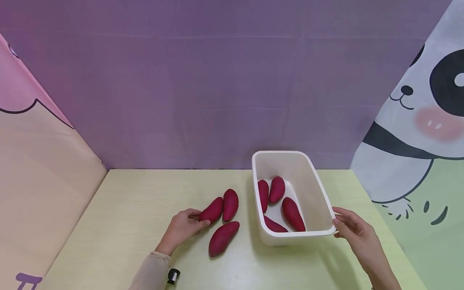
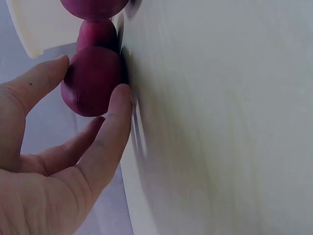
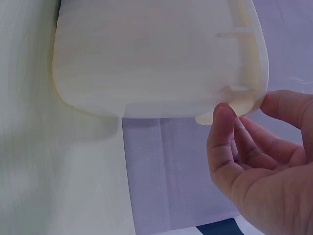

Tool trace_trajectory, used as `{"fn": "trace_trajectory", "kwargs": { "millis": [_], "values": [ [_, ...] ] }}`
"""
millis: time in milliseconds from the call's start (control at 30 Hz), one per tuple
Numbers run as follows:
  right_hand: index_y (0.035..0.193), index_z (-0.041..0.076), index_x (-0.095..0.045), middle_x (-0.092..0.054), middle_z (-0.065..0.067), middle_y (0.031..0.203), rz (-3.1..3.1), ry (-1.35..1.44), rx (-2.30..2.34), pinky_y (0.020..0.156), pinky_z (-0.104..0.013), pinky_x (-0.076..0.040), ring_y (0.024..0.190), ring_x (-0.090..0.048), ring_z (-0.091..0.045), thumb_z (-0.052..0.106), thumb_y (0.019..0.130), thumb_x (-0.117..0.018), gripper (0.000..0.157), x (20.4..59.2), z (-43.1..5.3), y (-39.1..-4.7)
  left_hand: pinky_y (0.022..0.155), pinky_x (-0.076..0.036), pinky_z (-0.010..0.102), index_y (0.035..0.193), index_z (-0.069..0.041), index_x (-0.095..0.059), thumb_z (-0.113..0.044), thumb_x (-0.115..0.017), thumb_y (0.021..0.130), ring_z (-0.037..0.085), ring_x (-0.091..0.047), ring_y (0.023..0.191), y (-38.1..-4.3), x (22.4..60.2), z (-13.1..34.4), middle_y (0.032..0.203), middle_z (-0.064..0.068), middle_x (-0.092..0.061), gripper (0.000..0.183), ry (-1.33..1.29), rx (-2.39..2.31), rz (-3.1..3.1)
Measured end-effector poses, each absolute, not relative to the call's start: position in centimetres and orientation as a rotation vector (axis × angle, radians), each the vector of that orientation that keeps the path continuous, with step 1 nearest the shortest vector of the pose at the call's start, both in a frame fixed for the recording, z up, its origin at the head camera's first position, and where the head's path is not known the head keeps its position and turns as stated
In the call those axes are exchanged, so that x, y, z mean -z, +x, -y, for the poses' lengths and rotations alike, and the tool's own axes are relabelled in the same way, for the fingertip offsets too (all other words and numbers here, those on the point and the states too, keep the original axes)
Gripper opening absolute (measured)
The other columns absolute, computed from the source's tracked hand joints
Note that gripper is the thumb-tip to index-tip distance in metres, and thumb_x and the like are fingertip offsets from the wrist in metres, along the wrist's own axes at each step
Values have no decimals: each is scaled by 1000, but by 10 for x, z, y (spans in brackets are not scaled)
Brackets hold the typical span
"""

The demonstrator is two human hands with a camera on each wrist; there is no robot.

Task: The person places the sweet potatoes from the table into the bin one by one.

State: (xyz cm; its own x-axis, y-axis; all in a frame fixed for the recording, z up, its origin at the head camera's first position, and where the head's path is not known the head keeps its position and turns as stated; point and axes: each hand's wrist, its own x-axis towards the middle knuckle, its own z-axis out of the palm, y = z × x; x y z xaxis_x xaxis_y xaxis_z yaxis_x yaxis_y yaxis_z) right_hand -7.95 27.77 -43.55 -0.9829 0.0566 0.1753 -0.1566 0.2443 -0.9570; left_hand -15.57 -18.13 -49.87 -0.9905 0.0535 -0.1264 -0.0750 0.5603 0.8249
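My left hand point(image 1: 183, 227) pinches the end of a purple-red sweet potato point(image 1: 212, 210) between thumb and fingers, low over the table. In the left wrist view, the thumb lies on one side of that sweet potato point(image 2: 93, 83) and a finger on the other. A second sweet potato point(image 1: 230, 205) lies right beside it, and a third point(image 1: 224, 239) is nearer to me. At the right, my right hand point(image 1: 357, 233) grips the near right rim corner of a white plastic bin point(image 1: 282, 239). Several sweet potatoes point(image 1: 293, 214) lie inside the bin.
The pale wooden table point(image 1: 127, 209) ends at a purple cloth backdrop point(image 1: 181, 88). Printed cloths flank it, one with a panda point(image 1: 406, 121) on the right. A small black item point(image 1: 173, 276) is by the left sleeve point(image 1: 150, 272).
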Motion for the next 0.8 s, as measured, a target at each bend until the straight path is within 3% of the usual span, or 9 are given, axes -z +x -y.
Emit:
{"fn": "trace_trajectory", "kwargs": {
  "millis": [800],
  "values": [
    [132,-9,-55,-72,-2,102,2300,101,-1870,69,-25,-56,82,-68,-11,1,98,-61,35,434,-276,-78,84,-53,42,112,-2,-71,-35,-83,81,24,-69,98,-161,499,178,102,6,-73,47,-71,-1425,-2685]
  ]
}}
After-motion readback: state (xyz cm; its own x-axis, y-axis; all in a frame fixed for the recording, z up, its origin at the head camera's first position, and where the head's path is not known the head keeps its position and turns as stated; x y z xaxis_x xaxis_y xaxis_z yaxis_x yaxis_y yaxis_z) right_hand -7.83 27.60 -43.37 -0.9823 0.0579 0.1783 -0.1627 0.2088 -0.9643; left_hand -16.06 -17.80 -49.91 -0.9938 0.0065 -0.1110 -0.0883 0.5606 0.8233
